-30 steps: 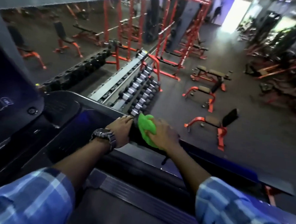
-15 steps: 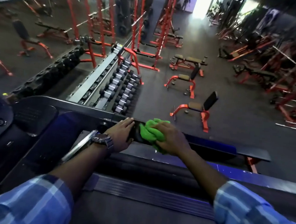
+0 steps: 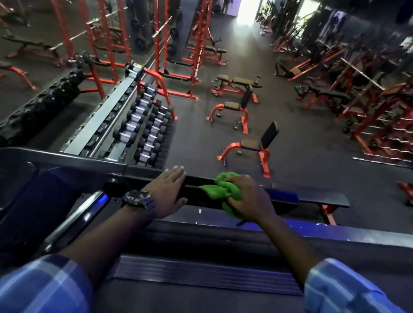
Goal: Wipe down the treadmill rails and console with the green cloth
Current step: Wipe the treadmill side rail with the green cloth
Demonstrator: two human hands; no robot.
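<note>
Right hand (image 3: 251, 198) is curled around the bunched bright-green cloth (image 3: 222, 189), pressing it on the black treadmill side rail (image 3: 320, 197). Left hand (image 3: 167, 192) lies flat on the same rail just left of the cloth, fingers straight, thumb hooked over the near edge, gripping nothing. Dark metal wristwatch (image 3: 137, 199) on the left wrist; blue plaid sleeves (image 3: 351, 301) on both forearms.

Versus half a second ago: the two hands sit further apart on the rail, the right with the cloth now well clear of the left; view has swung up and right.

Beyond the rail: dark rubber gym floor (image 3: 311, 144), orange-framed black-padded benches (image 3: 250, 144), a rack of black dumbbells (image 3: 144, 127) along a mirrored wall at left, orange power racks (image 3: 174, 44) behind. Black ribbed treadmill deck (image 3: 204, 276) below the arms.
</note>
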